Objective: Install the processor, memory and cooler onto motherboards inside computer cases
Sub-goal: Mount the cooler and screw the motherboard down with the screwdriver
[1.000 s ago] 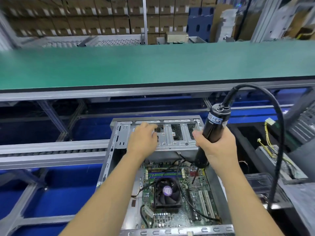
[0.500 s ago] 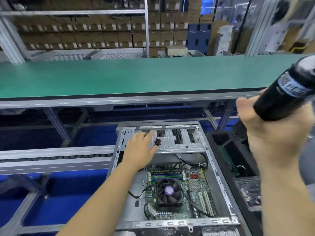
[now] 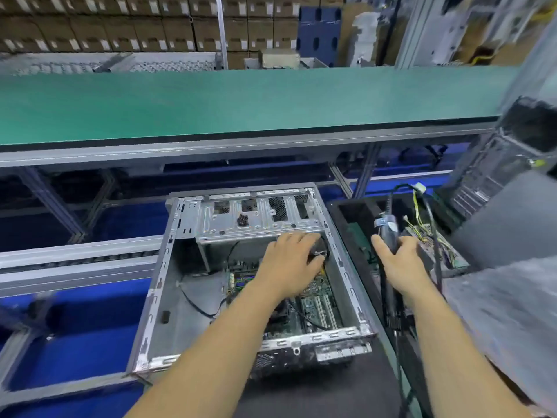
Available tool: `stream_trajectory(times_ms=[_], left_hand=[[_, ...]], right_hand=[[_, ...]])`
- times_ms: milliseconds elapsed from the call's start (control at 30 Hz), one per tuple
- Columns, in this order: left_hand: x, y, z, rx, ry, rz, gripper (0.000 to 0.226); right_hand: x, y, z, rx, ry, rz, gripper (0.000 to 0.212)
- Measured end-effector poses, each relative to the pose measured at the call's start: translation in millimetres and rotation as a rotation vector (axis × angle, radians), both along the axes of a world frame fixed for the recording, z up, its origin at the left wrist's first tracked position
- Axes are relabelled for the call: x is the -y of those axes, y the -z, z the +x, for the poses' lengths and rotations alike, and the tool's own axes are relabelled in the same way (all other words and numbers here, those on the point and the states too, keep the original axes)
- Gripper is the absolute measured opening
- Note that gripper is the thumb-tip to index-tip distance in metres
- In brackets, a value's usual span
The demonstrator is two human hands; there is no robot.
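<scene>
Two bare hands work at an open case [image 3: 168, 285] below a green conveyor [image 3: 241, 101]: the left hand [image 3: 294, 263] reaches inside over the motherboard [image 3: 316, 306], fingers curled among black cables [image 3: 321, 253], while the right hand [image 3: 401, 262] grips a black screwdriver [image 3: 387, 227] just beside the case.

Open-topped grey steel computer case [image 3: 168, 276], reachable from above; bare floor on its left half, green motherboard [image 3: 316, 303] and looping black cables [image 3: 199, 306] on the right. Perforated silver drive bracket [image 3: 259, 218] roofing the far end. Left hand [image 3: 291, 263] filling the far-right corner. Black foam tray [image 3: 346, 212] just beside, crowded by right hand [image 3: 401, 263] gripping black electric screwdriver [image 3: 388, 233].
</scene>
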State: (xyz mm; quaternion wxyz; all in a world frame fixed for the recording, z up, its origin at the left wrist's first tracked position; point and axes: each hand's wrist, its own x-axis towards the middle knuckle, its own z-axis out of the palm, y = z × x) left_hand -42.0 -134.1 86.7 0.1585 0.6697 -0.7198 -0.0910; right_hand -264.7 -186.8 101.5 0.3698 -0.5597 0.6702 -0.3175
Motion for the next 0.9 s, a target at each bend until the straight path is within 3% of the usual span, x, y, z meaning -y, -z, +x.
stream_trajectory(times_ms=[267,333,400,467,567,633,767,833,900], left_hand=[[8.7,10.6,-35.1,0.021,-0.074,-0.001,0.047],[6.1,13.9,-30.3,0.045,-0.123,-0.009,0.045],[0.0,16.7,-20.8,0.074,-0.173,-0.003,0.045],[-6.6,17.7,-5.6,0.123,-0.224,0.004,0.047],[-17.4,15.8,24.9,0.217,-0.276,0.005,0.049],[-26.7,15.9,47.5,0.281,-0.278,0.014,0.051],[-37.2,14.7,87.1,0.373,-0.285,-0.077,0.050],[-34.4,10.4,107.1,0.417,-0.394,-0.056,0.059],[-37.4,10.1,127.4,0.467,-0.518,0.030,0.068]], right_hand=[[14.3,101.7,4.8,-0.216,-0.273,0.247,0.038],[12.9,108.4,8.3,-0.114,-0.254,0.267,0.026],[10.4,111.2,13.7,-0.031,-0.205,0.279,0.032],[7.2,112.0,19.2,-0.014,-0.155,0.314,0.038],[3.7,106.1,25.5,-0.065,-0.162,0.387,0.028],[2.6,92.6,27.7,-0.024,-0.185,0.453,0.039],[-17.4,47.8,21.5,0.348,-0.153,0.637,0.058],[-38.8,29.5,26.9,0.228,-0.196,0.545,0.067],[-58.8,25.3,37.9,-0.123,-0.278,0.274,0.069]])
